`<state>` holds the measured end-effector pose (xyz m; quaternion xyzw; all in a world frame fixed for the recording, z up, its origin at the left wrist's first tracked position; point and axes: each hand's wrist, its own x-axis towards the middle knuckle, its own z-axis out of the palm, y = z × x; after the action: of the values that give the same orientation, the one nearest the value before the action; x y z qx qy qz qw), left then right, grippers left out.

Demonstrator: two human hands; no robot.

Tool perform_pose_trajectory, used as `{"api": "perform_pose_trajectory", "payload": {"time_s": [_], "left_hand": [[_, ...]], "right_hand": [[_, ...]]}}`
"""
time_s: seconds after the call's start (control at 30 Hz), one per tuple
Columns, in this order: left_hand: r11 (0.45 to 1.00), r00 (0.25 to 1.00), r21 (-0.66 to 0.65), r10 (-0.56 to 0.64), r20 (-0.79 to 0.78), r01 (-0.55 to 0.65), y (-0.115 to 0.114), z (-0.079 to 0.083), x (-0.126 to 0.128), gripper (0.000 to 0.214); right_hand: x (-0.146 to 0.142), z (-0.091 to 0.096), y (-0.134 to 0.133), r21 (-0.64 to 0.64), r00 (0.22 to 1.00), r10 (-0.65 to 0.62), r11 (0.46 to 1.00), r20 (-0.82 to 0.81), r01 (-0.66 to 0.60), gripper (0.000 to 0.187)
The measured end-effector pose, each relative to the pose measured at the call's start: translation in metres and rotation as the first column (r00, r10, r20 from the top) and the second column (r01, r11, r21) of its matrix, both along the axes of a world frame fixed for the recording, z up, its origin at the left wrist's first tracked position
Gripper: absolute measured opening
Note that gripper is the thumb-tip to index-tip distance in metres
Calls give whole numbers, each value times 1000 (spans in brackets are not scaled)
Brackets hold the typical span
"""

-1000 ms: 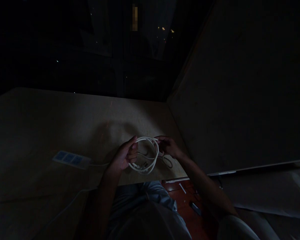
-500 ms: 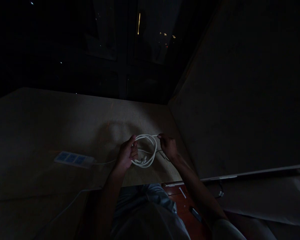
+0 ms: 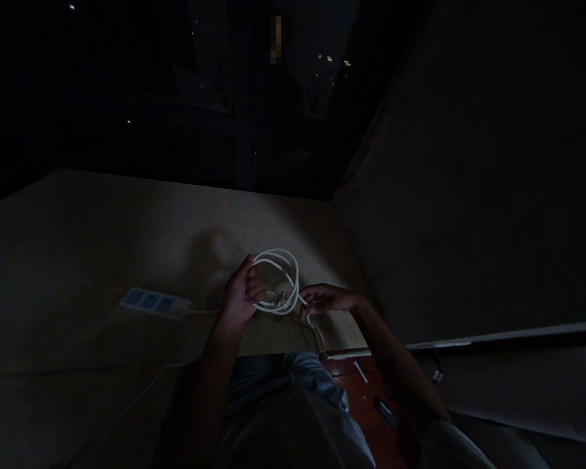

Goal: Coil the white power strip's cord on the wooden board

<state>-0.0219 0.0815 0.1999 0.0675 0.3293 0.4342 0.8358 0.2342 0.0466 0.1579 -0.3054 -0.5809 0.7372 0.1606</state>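
A coil of white cable (image 3: 279, 264) hangs just above the tan tabletop (image 3: 102, 234) in dim light. My left hand (image 3: 241, 296) is closed around the coil's left side, thumb up against the loops. My right hand (image 3: 325, 299) sits lower right of the coil, fingers pinched on the cable's loose end, which trails down toward the table's front edge. The coil holds several loops.
A white power strip with blue sockets (image 3: 155, 303) lies left of my hands, its thin cord (image 3: 141, 388) running toward the front edge. A dark panel (image 3: 469, 195) rises on the right. Small objects lie on the reddish floor (image 3: 371, 397) below.
My right hand dropped from the coil's top to its lower right, pulling the loose end down. The coil rose slightly in my left hand.
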Motion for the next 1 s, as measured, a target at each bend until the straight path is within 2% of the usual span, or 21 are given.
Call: {"api": "perform_pose_trajectory", "payload": {"time_s": [0.17,0.33,0.4,0.47,0.53,0.67,0.77,0.87,1.0], "left_hand": [[996,994,14,-93,50,92,1,2,0,46],[992,990,45,-121,69,118,0,7,0,46],[992,990,55,-121,76,117,1,10,-1,46],[992,990,54,-117,77,114,1,13,-3,46],[993,991,44,-110,71,107,2,15,-5,46],[996,996,39,-82,40,80,2,13,-4,46],[996,997,44,-78,12,77,1,11,0,45],[996,997,39,-83,-2,83,-2,10,6,46],[998,999,43,-47,-17,48,-6,13,16,46]], "right_hand": [[-17,-21,-3,-108,984,58,991,-170,-77,50],[-27,-30,-3,-87,979,56,993,-194,-74,37],[-27,-33,-3,-60,980,-5,998,-198,-7,36],[-26,-35,-3,-44,973,-129,992,-190,122,37],[-25,-36,-3,-26,948,-275,961,-162,275,37],[-25,-32,1,53,856,-510,856,-83,515,36],[-29,-28,2,76,711,-702,707,-49,703,32],[-35,-23,0,8,554,-830,554,-68,832,31],[-40,-18,-3,-94,414,-900,428,-137,899,38]]}}
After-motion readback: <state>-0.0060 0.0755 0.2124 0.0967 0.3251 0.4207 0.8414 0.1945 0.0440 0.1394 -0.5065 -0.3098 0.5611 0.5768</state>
